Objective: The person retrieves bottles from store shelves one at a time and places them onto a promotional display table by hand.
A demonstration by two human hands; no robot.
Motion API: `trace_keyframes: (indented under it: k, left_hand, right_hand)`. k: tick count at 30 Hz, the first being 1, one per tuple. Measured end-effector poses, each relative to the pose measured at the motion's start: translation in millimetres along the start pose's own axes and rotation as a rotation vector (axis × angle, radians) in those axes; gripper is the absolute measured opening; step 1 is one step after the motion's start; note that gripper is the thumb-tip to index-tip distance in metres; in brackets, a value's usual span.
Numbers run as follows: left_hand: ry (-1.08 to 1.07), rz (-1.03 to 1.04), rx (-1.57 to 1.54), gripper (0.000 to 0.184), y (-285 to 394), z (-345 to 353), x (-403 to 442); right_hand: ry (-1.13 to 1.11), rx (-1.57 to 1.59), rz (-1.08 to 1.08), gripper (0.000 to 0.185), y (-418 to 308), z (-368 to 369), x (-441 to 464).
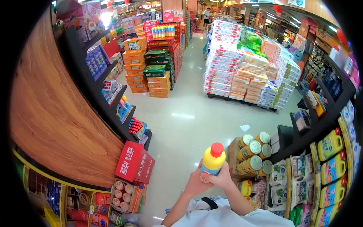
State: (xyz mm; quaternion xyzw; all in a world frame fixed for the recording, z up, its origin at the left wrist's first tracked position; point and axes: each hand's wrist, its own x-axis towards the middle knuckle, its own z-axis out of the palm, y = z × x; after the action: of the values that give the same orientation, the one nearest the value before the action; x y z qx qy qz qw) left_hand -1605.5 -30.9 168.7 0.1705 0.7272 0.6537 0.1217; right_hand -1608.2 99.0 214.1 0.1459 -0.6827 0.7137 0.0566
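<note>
A yellow bottle (213,160) with a red cap and a blue label is held upright in front of my body, low in the middle of the view. My left hand (195,182) wraps round its lower left side. From the right, my right hand (222,177) grips the same bottle, its thumb lying across the lower front. Both hands are closed on it and cover much of its base. Beyond the bottle lies the pale shiny floor (181,128).
Yellow tins with pale lids (252,162) stand in a carton at right, by shelves of yellow jugs (329,145). A red box (129,160) stands at left beside dark shelves. Ahead are stacked cartons (157,72) and a pallet of wrapped packs (223,56). A person (206,16) stands far off.
</note>
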Motion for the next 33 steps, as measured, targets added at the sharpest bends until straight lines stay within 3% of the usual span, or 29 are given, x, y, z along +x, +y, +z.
trace_keyframes:
  k: [2, 7, 11, 14, 20, 33]
  left_hand:
    - [0.055, 0.11, 0.039, 0.055, -14.1, -14.9, 16.8]
    - [-0.053, -0.018, 0.093, 0.055, -27.9, -43.6, 77.0]
    - [-0.069, -0.092, 0.033, 0.052, -63.9, -53.1, 143.7]
    - [-0.027, 0.039, 0.049, 0.053, -69.0, -61.5, 207.3]
    - [0.052, 0.062, 0.069, 0.048, -48.7, -71.3, 323.6]
    - [0.149, 0.086, -0.038, 0.045, -104.1, -103.5, 509.7]
  right_hand:
    - [-0.03, 0.039, 0.029, 0.043, 16.2, 5.0, 23.4]
    - [0.032, -0.038, 0.114, 0.04, 41.9, -1.3, 76.5]
    - [0.03, -0.042, 0.046, 0.039, 58.6, -25.5, 142.5]
    - [0.006, -0.034, 0.011, 0.046, 75.3, -50.5, 199.4]
    - [-0.015, -0.123, -0.035, 0.054, 89.5, -106.6, 303.8]
    - [-0.174, -0.111, 0.031, 0.056, 184.0, -174.7, 484.4]
